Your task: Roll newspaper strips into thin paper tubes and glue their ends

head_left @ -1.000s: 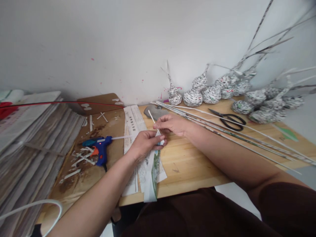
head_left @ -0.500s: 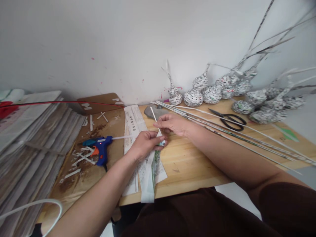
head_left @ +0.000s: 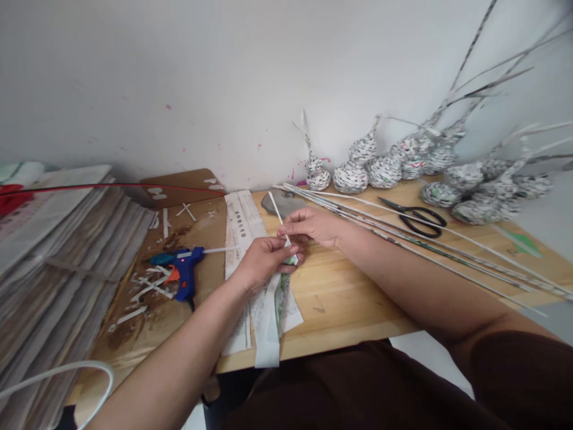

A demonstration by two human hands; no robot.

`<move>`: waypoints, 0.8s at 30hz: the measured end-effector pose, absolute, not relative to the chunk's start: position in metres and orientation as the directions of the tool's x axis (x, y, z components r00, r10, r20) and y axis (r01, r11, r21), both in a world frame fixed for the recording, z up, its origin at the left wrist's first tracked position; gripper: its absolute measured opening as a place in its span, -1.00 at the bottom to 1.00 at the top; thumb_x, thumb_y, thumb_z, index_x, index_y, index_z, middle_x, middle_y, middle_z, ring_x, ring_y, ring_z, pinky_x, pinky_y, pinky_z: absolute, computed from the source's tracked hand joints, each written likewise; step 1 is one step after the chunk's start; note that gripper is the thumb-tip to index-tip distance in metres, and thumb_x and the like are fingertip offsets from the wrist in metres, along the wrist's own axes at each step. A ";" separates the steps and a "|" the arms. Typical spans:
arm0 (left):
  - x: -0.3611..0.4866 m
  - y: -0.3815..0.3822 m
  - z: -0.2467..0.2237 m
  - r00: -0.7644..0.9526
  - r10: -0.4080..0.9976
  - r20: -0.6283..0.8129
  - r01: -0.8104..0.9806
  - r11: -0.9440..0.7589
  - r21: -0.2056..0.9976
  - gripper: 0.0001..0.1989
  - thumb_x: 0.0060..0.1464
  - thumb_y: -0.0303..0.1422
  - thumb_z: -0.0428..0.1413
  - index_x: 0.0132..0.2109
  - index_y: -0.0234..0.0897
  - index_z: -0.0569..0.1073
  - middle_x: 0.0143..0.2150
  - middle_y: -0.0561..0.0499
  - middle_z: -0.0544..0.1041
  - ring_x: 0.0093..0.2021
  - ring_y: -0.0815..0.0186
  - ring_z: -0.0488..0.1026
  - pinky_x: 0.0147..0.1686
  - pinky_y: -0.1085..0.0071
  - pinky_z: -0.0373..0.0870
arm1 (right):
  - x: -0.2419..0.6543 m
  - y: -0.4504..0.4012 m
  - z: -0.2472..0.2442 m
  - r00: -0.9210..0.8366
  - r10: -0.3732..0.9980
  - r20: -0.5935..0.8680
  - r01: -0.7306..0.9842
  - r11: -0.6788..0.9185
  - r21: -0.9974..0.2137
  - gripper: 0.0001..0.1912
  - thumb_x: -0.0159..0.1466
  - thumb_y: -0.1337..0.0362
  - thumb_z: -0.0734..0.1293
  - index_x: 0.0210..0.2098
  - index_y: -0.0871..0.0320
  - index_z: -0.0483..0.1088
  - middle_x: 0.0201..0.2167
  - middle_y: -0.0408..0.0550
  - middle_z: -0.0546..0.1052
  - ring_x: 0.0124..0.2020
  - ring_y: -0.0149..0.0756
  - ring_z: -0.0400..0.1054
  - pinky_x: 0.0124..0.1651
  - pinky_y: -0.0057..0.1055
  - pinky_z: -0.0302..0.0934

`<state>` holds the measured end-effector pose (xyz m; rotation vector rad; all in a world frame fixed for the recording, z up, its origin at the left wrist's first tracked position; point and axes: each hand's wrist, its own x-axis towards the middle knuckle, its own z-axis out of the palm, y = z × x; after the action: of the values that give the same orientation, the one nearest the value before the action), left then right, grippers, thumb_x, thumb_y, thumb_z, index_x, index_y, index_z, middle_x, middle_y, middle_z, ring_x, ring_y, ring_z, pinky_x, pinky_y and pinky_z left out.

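Note:
My left hand (head_left: 268,260) pinches a newspaper strip (head_left: 268,334) whose lower end hangs over the table's front edge. The upper part of the strip is wound round a thin white stick (head_left: 274,207), which points up and to the left. Just right of it, my right hand (head_left: 301,226) grips the stick between thumb and fingers. Beneath my left hand lie more newspaper strips (head_left: 237,230), flat on the wooden table. The fingertips hide part of the wound paper.
A blue glue gun (head_left: 187,269) lies among paper scraps on the left. Stacked newspapers (head_left: 67,263) stand beyond it. Black scissors (head_left: 418,219), long paper rods (head_left: 394,237), a grey stone-like object (head_left: 281,203) and woven paper gourds (head_left: 351,177) occupy the back and right.
The stick's tip has shifted slightly up and to the left. My right fingers have moved a little along with it, and both hands keep their hold.

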<state>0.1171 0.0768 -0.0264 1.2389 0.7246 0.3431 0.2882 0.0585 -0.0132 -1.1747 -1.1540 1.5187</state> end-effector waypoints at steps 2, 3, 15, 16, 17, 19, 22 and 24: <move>0.117 0.077 -0.027 0.734 0.602 -0.315 0.145 0.315 0.938 -0.69 -0.11 -0.21 0.30 -0.32 -0.41 0.55 -0.34 -0.10 0.57 -0.29 0.32 0.50 -0.29 0.42 0.49 | 0.288 0.059 -0.013 -0.078 0.984 -0.162 -0.107 -0.170 -0.980 -0.60 -0.11 0.10 0.55 -0.59 0.22 0.33 -0.72 -0.28 0.29 -0.71 -0.59 0.03 -0.66 -0.55 -0.19; 0.117 0.077 -0.027 0.734 0.601 -0.317 0.146 0.316 0.937 -0.69 -0.12 -0.20 0.30 -0.33 -0.41 0.55 -0.35 -0.10 0.57 -0.30 0.32 0.50 -0.30 0.43 0.49 | 0.288 0.059 -0.013 -0.059 0.986 -0.159 -0.109 -0.165 -0.980 -0.59 -0.11 0.10 0.55 -0.60 0.22 0.31 -0.73 -0.29 0.27 -0.71 -0.60 0.02 -0.66 -0.56 -0.19; 0.118 0.076 -0.025 0.700 0.627 -0.342 0.173 0.317 0.933 -0.67 -0.18 -0.19 0.33 -0.38 -0.40 0.54 -0.39 -0.10 0.57 -0.33 0.31 0.52 -0.32 0.42 0.49 | 0.289 0.059 -0.013 -0.167 0.974 -0.150 -0.086 -0.166 -0.982 -0.60 -0.03 0.01 0.50 -0.46 0.25 0.44 -0.62 -0.20 0.37 -0.65 -0.57 0.09 -0.63 -0.55 -0.15; 0.118 0.076 -0.025 0.697 0.630 -0.342 0.174 0.314 0.933 -0.67 -0.19 -0.19 0.33 -0.39 -0.40 0.54 -0.39 -0.10 0.57 -0.33 0.31 0.52 -0.33 0.42 0.49 | 0.290 0.059 -0.014 -0.198 0.968 -0.151 -0.081 -0.170 -0.982 -0.60 -0.03 0.02 0.50 -0.43 0.26 0.47 -0.60 -0.18 0.39 -0.63 -0.56 0.11 -0.62 -0.55 -0.13; 0.118 0.076 -0.025 0.696 0.631 -0.344 0.179 0.311 0.933 -0.67 -0.20 -0.19 0.34 -0.39 -0.41 0.54 -0.39 -0.10 0.57 -0.33 0.31 0.52 -0.33 0.42 0.49 | 0.290 0.060 -0.014 -0.197 0.968 -0.152 -0.079 -0.170 -0.982 -0.60 -0.04 0.03 0.51 -0.44 0.26 0.47 -0.60 -0.18 0.39 -0.62 -0.56 0.12 -0.62 -0.55 -0.12; 0.118 0.076 -0.025 0.702 0.619 -0.352 0.199 0.305 0.932 -0.67 -0.21 -0.20 0.34 -0.39 -0.41 0.54 -0.39 -0.10 0.57 -0.33 0.30 0.51 -0.33 0.42 0.49 | 0.291 0.060 -0.015 -0.115 0.983 -0.146 -0.079 -0.155 -0.985 -0.62 -0.08 0.06 0.53 -0.53 0.25 0.42 -0.64 -0.21 0.34 -0.64 -0.57 0.08 -0.63 -0.56 -0.14; 0.117 0.077 -0.025 0.711 0.608 -0.353 0.205 0.302 0.931 -0.67 -0.19 -0.20 0.33 -0.38 -0.41 0.55 -0.38 -0.11 0.58 -0.33 0.31 0.51 -0.32 0.43 0.49 | 0.292 0.060 -0.015 -0.090 0.986 -0.143 -0.076 -0.150 -0.986 -0.62 -0.04 0.04 0.51 -0.51 0.24 0.43 -0.66 -0.22 0.33 -0.64 -0.56 0.08 -0.64 -0.57 -0.16; 0.117 0.077 -0.025 0.711 0.614 -0.342 0.188 0.303 0.934 -0.68 -0.18 -0.20 0.33 -0.37 -0.40 0.55 -0.37 -0.11 0.58 -0.33 0.31 0.51 -0.33 0.43 0.49 | 0.293 0.060 -0.015 -0.188 0.971 -0.151 -0.072 -0.167 -0.983 -0.62 -0.01 0.04 0.49 -0.41 0.25 0.49 -0.60 -0.17 0.39 -0.60 -0.54 0.14 -0.63 -0.57 -0.14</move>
<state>0.1165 0.0765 -0.0254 1.2604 0.7729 0.3232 0.2930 0.0602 -0.0145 -1.1678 -1.1950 1.5040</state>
